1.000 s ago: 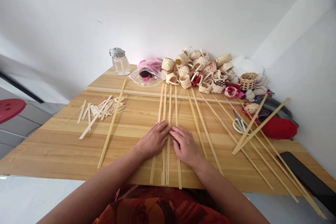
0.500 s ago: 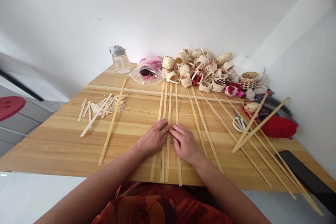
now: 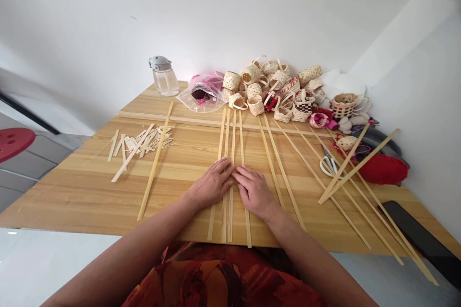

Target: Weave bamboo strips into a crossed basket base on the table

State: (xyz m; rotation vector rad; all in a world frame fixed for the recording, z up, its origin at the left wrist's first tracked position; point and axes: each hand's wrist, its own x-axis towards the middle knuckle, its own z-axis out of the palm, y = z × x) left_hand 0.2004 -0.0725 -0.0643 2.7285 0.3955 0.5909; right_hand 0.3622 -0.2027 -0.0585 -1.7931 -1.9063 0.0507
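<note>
Four long pale bamboo strips lie roughly lengthwise before me, close together. My left hand [image 3: 213, 182] rests palm-down across the left ones, its fingers stretched toward the right over a bamboo strip [image 3: 234, 139]. My right hand [image 3: 255, 192] lies over the rightmost of the group, a bamboo strip [image 3: 241, 141], with its thumb apart from the fingers. The fingertips of both hands meet or nearly meet above the strips. What lies beneath the fingers is hidden.
More strips [image 3: 284, 172] lie to the right, near scissors [image 3: 329, 165] and a black phone [image 3: 421, 235]. Small woven baskets [image 3: 255, 104] are heaped at the back beside a plastic bag [image 3: 201, 98] and a bottle [image 3: 165, 79]. Strip offcuts [image 3: 144, 144] lie left on the wooden table [image 3: 90, 192].
The view has tilted slightly, so the table and its things sit a little higher in the picture. Both hands stay on the strips with hardly any movement.
</note>
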